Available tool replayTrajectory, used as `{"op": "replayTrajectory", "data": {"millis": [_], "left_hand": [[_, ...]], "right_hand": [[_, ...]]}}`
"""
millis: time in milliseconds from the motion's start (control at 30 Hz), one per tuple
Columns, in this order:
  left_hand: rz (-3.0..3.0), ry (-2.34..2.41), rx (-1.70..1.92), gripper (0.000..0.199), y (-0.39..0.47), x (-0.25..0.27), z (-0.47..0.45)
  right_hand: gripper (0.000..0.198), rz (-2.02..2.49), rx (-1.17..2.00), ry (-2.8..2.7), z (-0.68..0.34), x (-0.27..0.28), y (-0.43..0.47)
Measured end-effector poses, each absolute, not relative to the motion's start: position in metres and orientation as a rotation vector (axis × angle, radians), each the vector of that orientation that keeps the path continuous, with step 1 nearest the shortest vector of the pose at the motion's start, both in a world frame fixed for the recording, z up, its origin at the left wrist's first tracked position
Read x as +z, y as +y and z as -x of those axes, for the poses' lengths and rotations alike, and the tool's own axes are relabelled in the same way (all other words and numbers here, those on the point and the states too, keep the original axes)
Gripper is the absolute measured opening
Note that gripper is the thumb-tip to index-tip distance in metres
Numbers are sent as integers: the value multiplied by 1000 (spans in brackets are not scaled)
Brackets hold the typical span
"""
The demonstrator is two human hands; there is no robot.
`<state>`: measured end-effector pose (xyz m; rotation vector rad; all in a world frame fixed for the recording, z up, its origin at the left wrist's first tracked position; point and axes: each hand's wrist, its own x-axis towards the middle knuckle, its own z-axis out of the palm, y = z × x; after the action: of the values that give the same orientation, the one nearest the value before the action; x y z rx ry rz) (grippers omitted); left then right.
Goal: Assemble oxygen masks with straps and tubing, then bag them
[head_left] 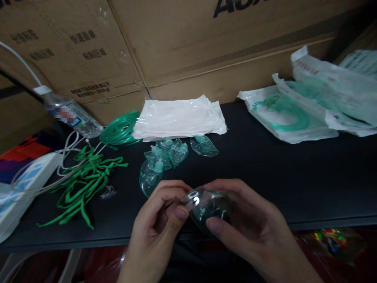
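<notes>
Between my two hands is a clear green-tinted oxygen mask (206,204), held above the front edge of the black table (259,173). My left hand (165,216) pinches the mask's left end between thumb and fingers. Around its right side my right hand (247,220) is curled, the thumb on the near face. Just beyond my left hand lie several more oxygen masks (150,177), some overlapping. A single mask (204,146) rests apart to their right. Green elastic straps (85,181) lie tangled on the left, with small clear bits (108,192) beside them.
Coiled green tubing (120,127) touches a stack of white packets (181,118) at the back. Bagged mask sets (282,114) lie at the right. A bottle (73,112), white cables (69,147) and a power strip (29,192) occupy the left. Large cardboard (188,47) stands behind.
</notes>
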<state>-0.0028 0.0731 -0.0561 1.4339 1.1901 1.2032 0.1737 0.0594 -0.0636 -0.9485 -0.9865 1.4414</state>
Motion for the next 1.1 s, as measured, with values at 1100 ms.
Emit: {"op": "replayTrajectory", "data": {"millis": [1100], "left_hand": [[-1006, 1250, 1182, 12, 77, -59, -6]], "right_hand": [[11, 1100, 1192, -1068, -155, -65, 60]]}}
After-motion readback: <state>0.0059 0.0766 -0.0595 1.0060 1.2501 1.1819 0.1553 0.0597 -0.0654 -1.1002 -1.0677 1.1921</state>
